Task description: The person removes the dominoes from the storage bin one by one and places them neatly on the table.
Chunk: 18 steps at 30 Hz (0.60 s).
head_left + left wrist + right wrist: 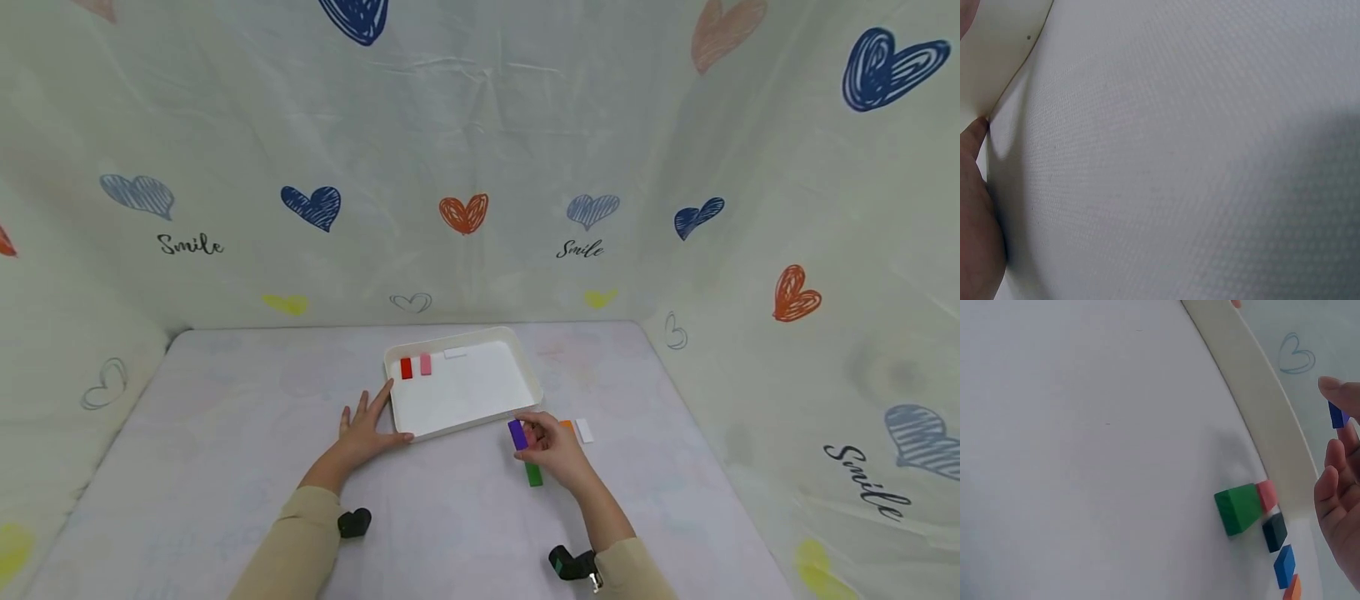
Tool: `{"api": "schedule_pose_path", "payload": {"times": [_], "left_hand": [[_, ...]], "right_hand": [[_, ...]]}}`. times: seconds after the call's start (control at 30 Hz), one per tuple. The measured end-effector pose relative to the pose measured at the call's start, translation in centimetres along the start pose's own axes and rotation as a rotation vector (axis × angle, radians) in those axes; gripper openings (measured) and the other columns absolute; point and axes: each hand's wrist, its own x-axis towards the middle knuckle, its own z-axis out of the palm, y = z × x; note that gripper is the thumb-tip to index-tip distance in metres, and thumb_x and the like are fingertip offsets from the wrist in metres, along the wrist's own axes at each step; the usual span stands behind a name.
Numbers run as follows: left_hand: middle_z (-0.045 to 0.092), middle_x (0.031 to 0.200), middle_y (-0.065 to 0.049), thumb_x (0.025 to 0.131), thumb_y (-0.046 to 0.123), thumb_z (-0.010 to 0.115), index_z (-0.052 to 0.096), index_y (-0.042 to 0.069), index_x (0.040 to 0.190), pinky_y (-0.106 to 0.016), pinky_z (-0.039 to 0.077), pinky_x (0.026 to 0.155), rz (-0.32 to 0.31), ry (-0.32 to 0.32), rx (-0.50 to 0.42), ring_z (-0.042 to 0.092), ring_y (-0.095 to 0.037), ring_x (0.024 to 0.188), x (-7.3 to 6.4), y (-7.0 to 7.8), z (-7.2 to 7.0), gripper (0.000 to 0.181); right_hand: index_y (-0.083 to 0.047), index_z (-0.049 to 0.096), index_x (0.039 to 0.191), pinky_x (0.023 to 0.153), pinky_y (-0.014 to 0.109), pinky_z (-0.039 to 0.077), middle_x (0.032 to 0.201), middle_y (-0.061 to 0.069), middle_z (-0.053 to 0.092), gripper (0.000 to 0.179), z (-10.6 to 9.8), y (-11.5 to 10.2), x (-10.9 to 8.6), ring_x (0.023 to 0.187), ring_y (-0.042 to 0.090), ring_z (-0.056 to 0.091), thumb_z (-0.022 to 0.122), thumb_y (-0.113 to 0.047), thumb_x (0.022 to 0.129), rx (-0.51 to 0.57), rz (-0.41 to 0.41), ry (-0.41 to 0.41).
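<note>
A white tray holds a red block, a pink block and a white block along its far left part. My left hand spreads its straight fingers and thumb around the tray's near left corner, fingertips right at the rim. Between thumb and fingertips, my right hand pinches a purple block, raised near the tray's near right corner. Below it on the table lies a green block. The right wrist view shows the purple block's narrow side by the thumb.
Right of the right hand lie an orange block and another white block. In the right wrist view, a red block, a dark block and a blue block line up near the tray wall. Heart-printed cloth hangs behind the table.
</note>
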Motion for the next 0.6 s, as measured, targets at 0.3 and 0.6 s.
{"api": "schedule_pose_path", "payload": {"times": [0.3,0.6], "left_hand": [[0.014,0.160,-0.019,0.074,0.049,0.080,0.010,0.017,0.157,-0.060,-0.013,0.111,0.002,0.005,0.006,-0.006,-0.043,0.145,0.1,-0.1,0.0,0.114],[0.014,0.160,-0.020,0.075,0.049,0.080,0.010,0.016,0.157,-0.059,-0.014,0.111,0.003,-0.002,0.007,-0.006,-0.043,0.145,0.1,-0.1,-0.1,0.113]], "right_hand": [[-0.004,0.064,0.123,0.067,0.023,0.047,0.096,0.007,0.056,0.056,-0.1,1.8,-2.3,0.082,0.020,0.051,0.082,0.007,0.070,0.011,0.124,0.152],[-0.010,0.066,0.123,0.071,0.027,0.051,0.096,0.005,0.058,0.055,-1.1,3.3,-3.7,0.086,0.021,0.054,0.085,-0.006,0.071,-0.054,0.182,0.214]]}}
